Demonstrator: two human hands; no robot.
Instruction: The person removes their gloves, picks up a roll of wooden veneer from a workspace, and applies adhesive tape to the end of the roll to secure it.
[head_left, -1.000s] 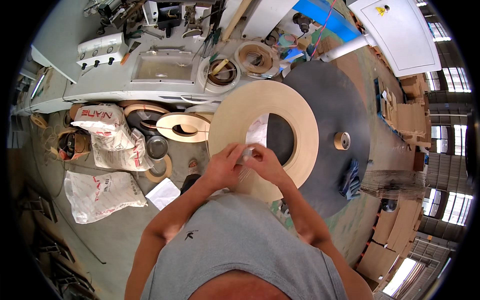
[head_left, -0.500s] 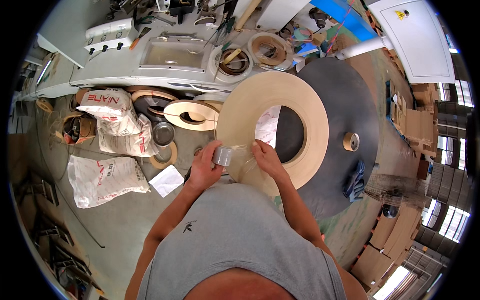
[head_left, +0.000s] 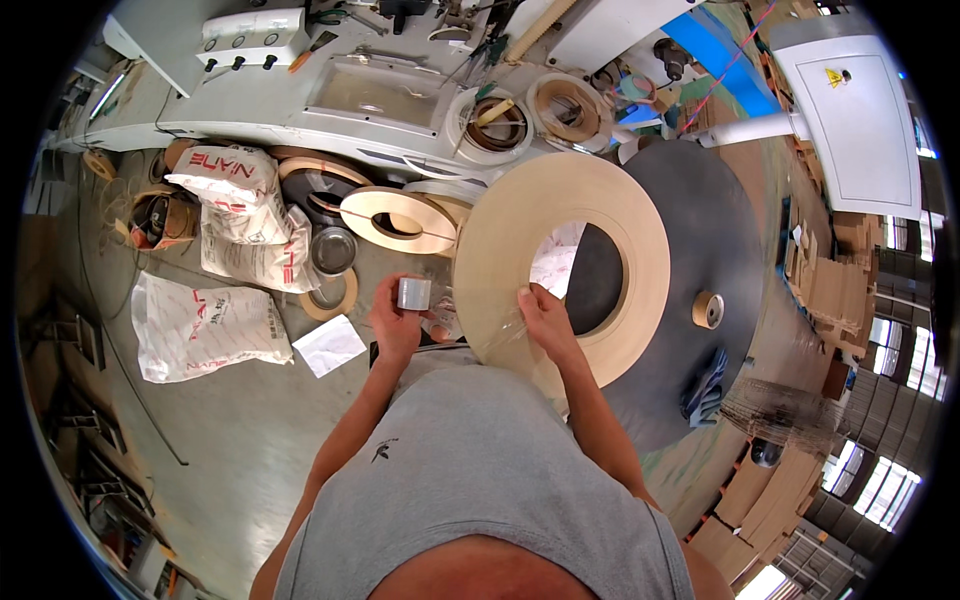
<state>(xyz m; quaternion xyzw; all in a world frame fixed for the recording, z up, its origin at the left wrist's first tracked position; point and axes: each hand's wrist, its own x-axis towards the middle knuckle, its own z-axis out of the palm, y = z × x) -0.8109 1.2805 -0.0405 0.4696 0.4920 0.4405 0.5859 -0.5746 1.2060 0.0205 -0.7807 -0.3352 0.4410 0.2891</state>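
Observation:
My left hand (head_left: 397, 325) is closed around a roll of clear packing tape (head_left: 415, 293), held to the left of a large beige coil of edge banding (head_left: 490, 230). A loose transparent piece shows beside the tape roll; whether it joins the roll is hard to see. At the inner rim of the coil, my right hand (head_left: 546, 322) is closed, with thumb and fingers gripping the edge. A shiny strip of clear tape (head_left: 513, 326) lies across the coil face next to those fingers. Behind the coil is a big dark round table (head_left: 680, 240).
On the dark table lie a small tape roll (head_left: 708, 309) and blue gloves (head_left: 706, 390). White printed sacks (head_left: 215, 330), a paper sheet (head_left: 330, 346) and smaller coils (head_left: 395, 220) are on the floor at left. A machine bench (head_left: 300, 130) runs along the back.
My left hand has moved left, away from the coil, with the tape roll. My right hand stays at the coil's inner rim. The view has shifted slightly.

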